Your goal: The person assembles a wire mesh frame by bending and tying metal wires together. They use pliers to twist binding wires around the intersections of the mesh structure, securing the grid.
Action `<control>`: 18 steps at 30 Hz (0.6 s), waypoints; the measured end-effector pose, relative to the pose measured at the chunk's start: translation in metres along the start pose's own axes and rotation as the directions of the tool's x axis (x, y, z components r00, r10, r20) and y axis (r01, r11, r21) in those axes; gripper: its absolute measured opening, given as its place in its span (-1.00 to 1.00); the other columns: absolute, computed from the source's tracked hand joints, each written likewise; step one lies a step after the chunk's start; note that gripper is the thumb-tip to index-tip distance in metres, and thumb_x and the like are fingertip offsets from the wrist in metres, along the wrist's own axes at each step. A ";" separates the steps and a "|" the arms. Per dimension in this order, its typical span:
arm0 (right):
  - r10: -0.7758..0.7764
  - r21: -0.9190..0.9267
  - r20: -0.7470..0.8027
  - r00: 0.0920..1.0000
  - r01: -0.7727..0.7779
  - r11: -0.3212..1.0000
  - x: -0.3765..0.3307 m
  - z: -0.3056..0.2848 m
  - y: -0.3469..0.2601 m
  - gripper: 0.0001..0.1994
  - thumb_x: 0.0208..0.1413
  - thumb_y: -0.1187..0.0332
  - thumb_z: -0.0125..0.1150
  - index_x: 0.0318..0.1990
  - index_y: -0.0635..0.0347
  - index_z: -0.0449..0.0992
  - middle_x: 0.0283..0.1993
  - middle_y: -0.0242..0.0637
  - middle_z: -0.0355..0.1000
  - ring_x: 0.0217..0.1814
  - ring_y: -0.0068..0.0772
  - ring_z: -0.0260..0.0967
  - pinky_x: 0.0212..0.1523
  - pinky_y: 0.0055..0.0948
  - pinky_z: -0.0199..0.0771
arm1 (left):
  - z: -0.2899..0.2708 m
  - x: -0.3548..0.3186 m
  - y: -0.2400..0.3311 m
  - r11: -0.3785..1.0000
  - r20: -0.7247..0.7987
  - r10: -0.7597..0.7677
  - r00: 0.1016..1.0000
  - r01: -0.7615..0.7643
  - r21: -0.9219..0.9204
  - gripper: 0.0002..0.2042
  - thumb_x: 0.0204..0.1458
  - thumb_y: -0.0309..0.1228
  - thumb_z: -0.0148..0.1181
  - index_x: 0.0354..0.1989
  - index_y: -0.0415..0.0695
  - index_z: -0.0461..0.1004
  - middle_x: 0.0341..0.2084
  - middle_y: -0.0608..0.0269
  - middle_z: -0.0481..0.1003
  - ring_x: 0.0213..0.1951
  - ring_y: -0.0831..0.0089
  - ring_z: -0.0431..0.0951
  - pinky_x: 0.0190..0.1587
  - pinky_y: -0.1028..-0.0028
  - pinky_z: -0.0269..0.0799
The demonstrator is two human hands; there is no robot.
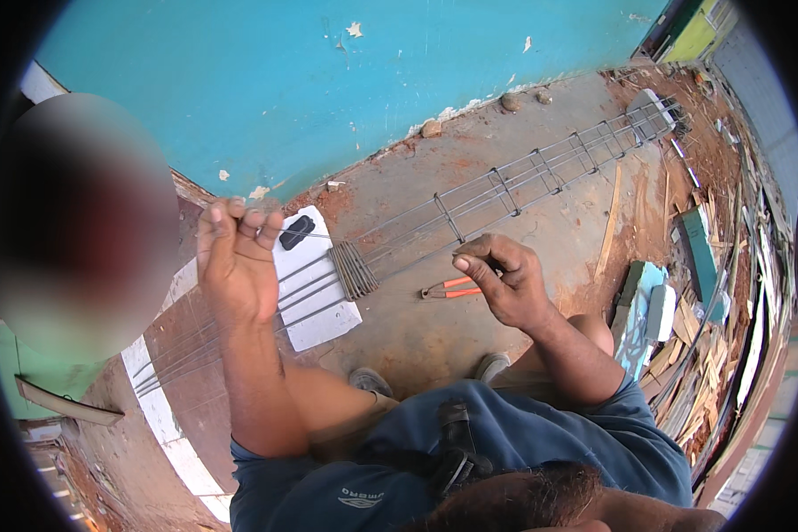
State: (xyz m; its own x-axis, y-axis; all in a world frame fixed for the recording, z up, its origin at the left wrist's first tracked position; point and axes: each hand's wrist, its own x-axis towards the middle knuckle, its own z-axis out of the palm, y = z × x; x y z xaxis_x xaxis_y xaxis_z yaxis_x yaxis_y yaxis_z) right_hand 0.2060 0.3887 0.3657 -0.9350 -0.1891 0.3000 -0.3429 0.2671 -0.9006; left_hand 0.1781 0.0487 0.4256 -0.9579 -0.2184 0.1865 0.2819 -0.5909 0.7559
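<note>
My left hand [239, 262] is raised on the left with its palm showing and fingers curled toward the thumb. A thin dark line runs beside its fingertips; whether they hold it I cannot tell. My right hand [510, 279] is closed in a pinch, thumb against forefinger; what is between them is too small to make out. Beneath that hand lie orange-handled pincers [452, 288] on the floor. Between my hands a bunch of wire stirrups [353, 270] sits close together on long steel bars. Rightward, the bars form a rebar cage [554, 168] with spaced stirrups.
A white board [324, 328] lies under the bars, with a black object [297, 232] on it. The blue wall [346, 89] borders the far side. Wood scraps [696, 355] and broken blue-painted pieces [638, 306] heap up at right. A blurred person [84, 222] is at left.
</note>
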 end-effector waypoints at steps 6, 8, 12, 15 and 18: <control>-0.048 -0.286 -0.191 0.980 -0.008 0.958 0.053 -0.079 0.041 -0.85 0.39 0.31 0.41 -0.14 0.20 0.71 -0.30 -0.22 0.65 -0.31 -0.39 0.56 -0.27 -0.33 0.54 | -0.149 0.041 0.074 0.962 -0.104 0.272 0.957 -0.274 0.001 -0.88 0.48 -0.40 0.17 -0.04 -0.18 0.43 -0.25 0.32 0.41 -0.22 0.50 0.43 -0.10 0.44 0.43; -0.044 -0.358 -0.240 0.970 -0.046 0.932 0.057 -0.100 0.065 -0.82 0.38 0.27 0.41 -0.14 0.20 0.71 -0.29 -0.20 0.65 -0.31 -0.28 0.60 -0.26 -0.27 0.56 | -0.165 0.045 0.080 0.963 -0.155 0.266 0.951 -0.268 0.009 -0.88 0.48 -0.40 0.17 -0.05 -0.18 0.42 -0.30 0.35 0.37 -0.27 0.52 0.40 -0.16 0.45 0.38; -0.098 -0.528 -0.280 0.955 -0.068 0.847 0.057 -0.122 0.107 -0.85 0.31 0.31 0.42 -0.14 0.20 0.70 -0.24 -0.17 0.64 -0.18 -0.07 0.62 -0.13 -0.11 0.59 | -0.205 0.047 0.103 0.968 -0.127 0.248 0.960 -0.249 0.008 -0.88 0.48 -0.42 0.16 -0.05 -0.20 0.41 -0.32 0.36 0.35 -0.32 0.55 0.35 -0.22 0.47 0.34; -0.207 -0.747 -0.205 0.957 -0.016 0.665 0.046 -0.125 0.132 -0.89 0.28 0.36 0.36 -0.12 0.11 0.72 -0.17 -0.12 0.64 -0.05 -0.01 0.58 0.08 -0.01 0.54 | -0.204 0.052 0.106 0.981 -0.139 0.193 0.971 -0.196 -0.007 -0.89 0.48 -0.45 0.15 -0.03 -0.22 0.40 -0.32 0.34 0.34 -0.35 0.54 0.32 -0.27 0.48 0.31; -0.117 -0.885 -0.279 0.953 -0.208 0.416 0.034 -0.117 0.140 -0.87 0.32 0.33 0.29 -0.11 0.08 0.72 -0.16 -0.13 0.64 -0.05 0.02 0.58 0.12 -0.01 0.53 | -0.181 0.050 0.091 0.990 -0.183 0.128 0.975 -0.136 -0.033 -0.89 0.49 -0.47 0.13 0.03 -0.25 0.40 -0.32 0.32 0.34 -0.37 0.53 0.29 -0.30 0.50 0.29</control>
State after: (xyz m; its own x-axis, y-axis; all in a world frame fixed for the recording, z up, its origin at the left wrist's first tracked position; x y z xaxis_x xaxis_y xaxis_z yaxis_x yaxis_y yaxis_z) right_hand 0.1155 0.5302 0.2871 -0.8762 0.0521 0.4791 -0.0280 0.9870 -0.1584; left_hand 0.1663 -0.1570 0.3901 -0.8876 -0.4307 0.1634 0.4112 -0.5808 0.7026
